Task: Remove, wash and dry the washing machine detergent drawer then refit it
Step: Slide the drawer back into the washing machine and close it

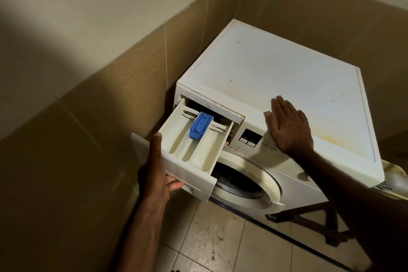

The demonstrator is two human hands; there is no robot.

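Note:
A white front-loading washing machine (276, 77) stands in a tiled corner. Its white detergent drawer (194, 146) is pulled most of the way out of its slot at the top left, with a blue siphon cap (201, 127) in the middle compartment. My left hand (154, 174) grips the drawer's front panel, thumb along the top edge and fingers curled under the handle recess. My right hand (287, 126) rests flat, fingers straight, on the machine's front top edge beside the control panel (249, 138).
Brown tiled walls close in at the left and behind the machine. The round door (245, 183) sits below the drawer. Light floor tiles (209, 245) lie in front. A dark stand leg (309, 223) shows under the machine, and a pale object (395, 179) at its right.

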